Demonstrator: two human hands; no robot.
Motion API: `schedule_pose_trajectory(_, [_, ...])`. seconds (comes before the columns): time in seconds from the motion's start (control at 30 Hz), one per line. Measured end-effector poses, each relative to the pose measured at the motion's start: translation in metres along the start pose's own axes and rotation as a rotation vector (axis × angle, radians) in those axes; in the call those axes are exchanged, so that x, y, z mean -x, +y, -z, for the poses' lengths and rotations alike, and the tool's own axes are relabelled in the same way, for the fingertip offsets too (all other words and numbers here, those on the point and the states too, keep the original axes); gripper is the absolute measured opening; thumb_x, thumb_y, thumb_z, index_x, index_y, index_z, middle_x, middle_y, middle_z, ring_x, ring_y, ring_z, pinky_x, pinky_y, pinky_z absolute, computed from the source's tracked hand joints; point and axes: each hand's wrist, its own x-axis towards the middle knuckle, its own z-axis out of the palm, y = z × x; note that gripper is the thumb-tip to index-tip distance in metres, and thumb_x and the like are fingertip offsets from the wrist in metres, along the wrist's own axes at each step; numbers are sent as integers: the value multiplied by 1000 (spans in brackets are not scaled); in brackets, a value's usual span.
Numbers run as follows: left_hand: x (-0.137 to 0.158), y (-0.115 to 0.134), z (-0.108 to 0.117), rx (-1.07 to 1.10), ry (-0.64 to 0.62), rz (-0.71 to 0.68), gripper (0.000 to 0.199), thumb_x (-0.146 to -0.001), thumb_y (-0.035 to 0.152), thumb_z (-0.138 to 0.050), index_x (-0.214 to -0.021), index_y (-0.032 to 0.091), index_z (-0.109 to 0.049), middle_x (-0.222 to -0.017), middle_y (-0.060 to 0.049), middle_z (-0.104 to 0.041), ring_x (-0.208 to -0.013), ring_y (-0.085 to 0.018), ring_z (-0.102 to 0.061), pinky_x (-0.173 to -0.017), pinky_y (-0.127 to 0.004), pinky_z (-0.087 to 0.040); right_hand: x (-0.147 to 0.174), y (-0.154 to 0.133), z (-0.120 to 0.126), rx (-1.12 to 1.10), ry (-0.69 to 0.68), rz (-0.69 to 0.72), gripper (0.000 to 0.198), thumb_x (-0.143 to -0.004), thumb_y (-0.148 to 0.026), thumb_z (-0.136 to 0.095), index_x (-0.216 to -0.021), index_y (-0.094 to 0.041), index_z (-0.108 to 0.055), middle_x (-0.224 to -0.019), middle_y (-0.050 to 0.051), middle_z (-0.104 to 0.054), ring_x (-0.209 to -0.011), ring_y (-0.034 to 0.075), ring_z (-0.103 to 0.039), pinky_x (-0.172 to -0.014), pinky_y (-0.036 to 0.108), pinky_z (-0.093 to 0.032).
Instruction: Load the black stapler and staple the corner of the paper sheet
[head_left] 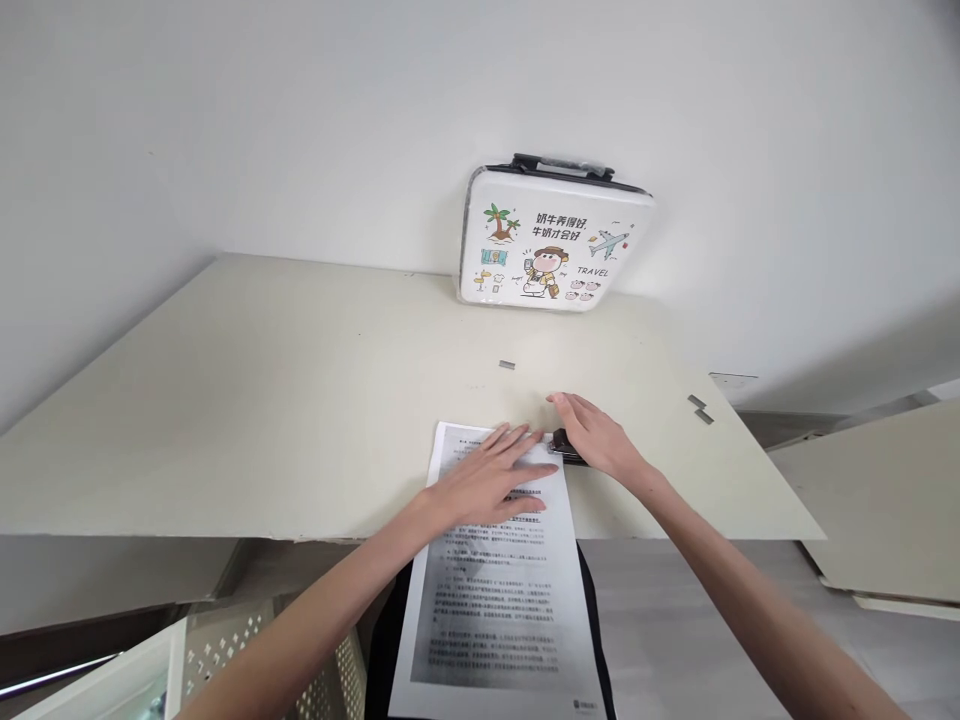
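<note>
Printed sheets of paper point(487, 600) lie partly on the table, their lower part hanging over its front edge toward me. My left hand point(487, 480) rests flat on the upper part of the paper with its fingers spread. At the paper's upper right corner sits a black stapler point(564, 443), its jaw end over the corner. My right hand point(596, 435) is closed over the stapler from above and hides most of it. Whether the stapler is pressed fully down I cannot tell.
Strips of staples lie on the pale table point(300, 400): one strip point(508, 365) behind the paper and two strips point(700, 409) at the right. A white cartoon-printed case point(555, 240) leans against the wall. Below left is a perforated basket point(225, 640).
</note>
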Motion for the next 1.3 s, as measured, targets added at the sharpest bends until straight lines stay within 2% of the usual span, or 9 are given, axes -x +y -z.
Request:
schedule_pose_trajectory(0.13, [0,0,0,24,10,-3,54,-102,54,-59,-153,43,-51,-172,3,-25,-160,-32,-22,-132,-57,-18,-1,-1,-1,31,-21,1,62,-107,-61,-14,-126,-32,-65,-136,5,-68,-128,30,-60,-104,48,-47])
schedule_pose_trajectory(0.4, [-1,-1,-1,5,-3,-8,54,-102,54,-58,-153,40,-51,-173,1,-24,-160,-32,-21,-132,-57,-17,-2,1,-5,78,-23,12,57,-108,-59,-17,-117,-32,-67,-137,4,-67,-129,30,-60,-99,46,-50])
schedule_pose_trajectory(0.8, [0,-4,-4,38,30,-13,53,-101,53,-61,-152,43,-53,-172,3,-27,-159,-32,-24,-132,-56,-18,-1,-2,-5,95,-37,0,53,-108,-57,-20,-116,-31,-66,-146,3,-62,-136,29,-56,-105,48,-48])
schedule_pose_trajectory(0.97, [0,-5,-1,21,-25,7,52,-102,56,-56,-152,43,-52,-173,5,-24,-160,-30,-21,-132,-54,-15,0,-4,-2,89,-55,9,51,-108,-54,-21,-113,-30,-66,-143,4,-64,-129,28,-60,-102,46,-50])
schedule_pose_trajectory(1.3, [-1,-4,-3,10,13,-7,52,-103,56,-55,-152,41,-53,-173,3,-26,-159,-32,-23,-132,-55,-16,-1,-7,-3,142,-55,-23,51,-108,-52,-23,-117,-30,-68,-150,5,-59,-140,30,-53,-108,49,-47])
